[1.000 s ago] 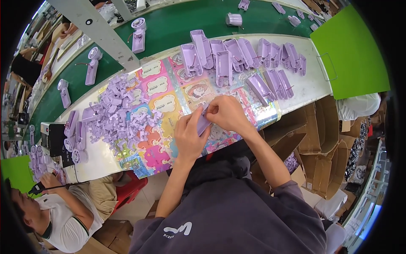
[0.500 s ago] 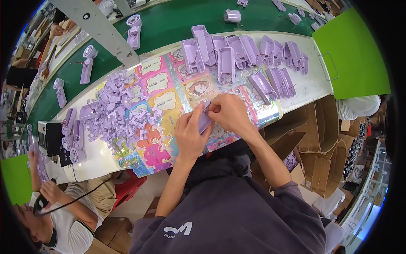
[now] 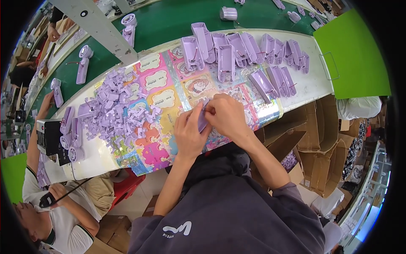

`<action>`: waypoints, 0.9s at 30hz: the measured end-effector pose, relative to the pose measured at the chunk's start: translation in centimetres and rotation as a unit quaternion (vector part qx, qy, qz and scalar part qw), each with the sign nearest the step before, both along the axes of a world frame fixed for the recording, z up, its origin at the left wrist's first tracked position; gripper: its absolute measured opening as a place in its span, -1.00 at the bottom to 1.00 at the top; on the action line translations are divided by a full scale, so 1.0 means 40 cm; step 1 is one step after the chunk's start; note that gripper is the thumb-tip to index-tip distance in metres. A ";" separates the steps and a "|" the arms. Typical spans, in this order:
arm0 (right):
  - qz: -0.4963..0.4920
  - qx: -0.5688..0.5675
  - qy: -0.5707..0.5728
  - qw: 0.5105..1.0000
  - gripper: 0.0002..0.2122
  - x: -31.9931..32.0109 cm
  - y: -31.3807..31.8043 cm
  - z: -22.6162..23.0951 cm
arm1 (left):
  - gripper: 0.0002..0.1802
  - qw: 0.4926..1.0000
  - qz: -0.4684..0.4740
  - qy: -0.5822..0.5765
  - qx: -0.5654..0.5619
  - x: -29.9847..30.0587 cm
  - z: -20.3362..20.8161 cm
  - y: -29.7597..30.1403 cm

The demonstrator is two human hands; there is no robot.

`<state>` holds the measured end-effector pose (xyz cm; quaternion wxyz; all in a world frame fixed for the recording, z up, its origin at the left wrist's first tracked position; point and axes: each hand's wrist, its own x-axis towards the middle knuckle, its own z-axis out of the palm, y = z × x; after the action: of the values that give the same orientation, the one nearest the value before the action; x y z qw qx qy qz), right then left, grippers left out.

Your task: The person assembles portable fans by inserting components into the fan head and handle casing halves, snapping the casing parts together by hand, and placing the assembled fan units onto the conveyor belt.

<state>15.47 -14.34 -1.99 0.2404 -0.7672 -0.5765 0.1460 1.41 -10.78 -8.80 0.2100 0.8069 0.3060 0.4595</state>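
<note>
Between my hands, over the near edge of the colourful printed mat (image 3: 158,156), is a lilac plastic housing (image 3: 202,121). My left hand (image 3: 189,132) is wrapped round its left side. My right hand (image 3: 227,115) is closed with thumb and fingertips pinched at the housing's upper end; whatever small piece may be in that pinch is hidden. To the left lies a heap of small lilac plastic parts (image 3: 114,108). Beyond my hands stand several open lilac housings (image 3: 226,63), some with red wires inside, and more housings (image 3: 277,81) lie to the right.
A green conveyor belt (image 3: 169,24) carries lilac assemblies behind a metal post (image 3: 97,25). A bright green panel (image 3: 353,55) stands at the right, above cardboard boxes (image 3: 319,127). At the left, a co-worker (image 3: 59,211) holds a dark corded tool (image 3: 47,200) beside a black box (image 3: 48,136).
My hands stay almost in place on the housing, with small finger shifts. The co-worker's far arm has stretched out to a lilac assembly on the belt. Assemblies there have shifted slightly left.
</note>
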 end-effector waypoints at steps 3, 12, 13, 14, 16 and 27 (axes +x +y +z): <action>-0.004 -0.004 -0.002 1.000 -0.91 0.009 0.004 0.005 | -0.23 1.000 0.004 0.004 0.013 0.005 0.009 -0.006; 0.005 0.040 -0.012 0.999 -0.87 -0.003 -0.010 -0.018 | -0.28 1.000 -0.002 0.029 0.007 -0.007 0.033 0.001; 0.006 0.042 -0.012 0.999 -0.87 0.005 -0.016 -0.016 | -0.29 0.998 -0.009 0.059 0.009 -0.009 0.050 0.005; 0.016 0.046 -0.001 0.999 -0.83 0.017 -0.025 -0.015 | -0.29 0.998 -0.009 0.060 0.011 -0.013 0.058 0.011; 0.025 0.052 0.011 0.998 -0.78 0.042 -0.040 -0.007 | -0.26 0.991 -0.085 0.094 -0.033 -0.021 0.075 0.033; -0.035 0.047 0.314 0.947 -0.74 0.168 -0.179 -0.008 | -0.45 0.909 -0.284 0.305 0.009 -0.037 0.237 0.225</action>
<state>22.17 -21.49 -2.29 0.4499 -0.6897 -0.4509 0.3444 -0.07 -1.77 0.69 0.2208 0.9624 0.1093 0.1146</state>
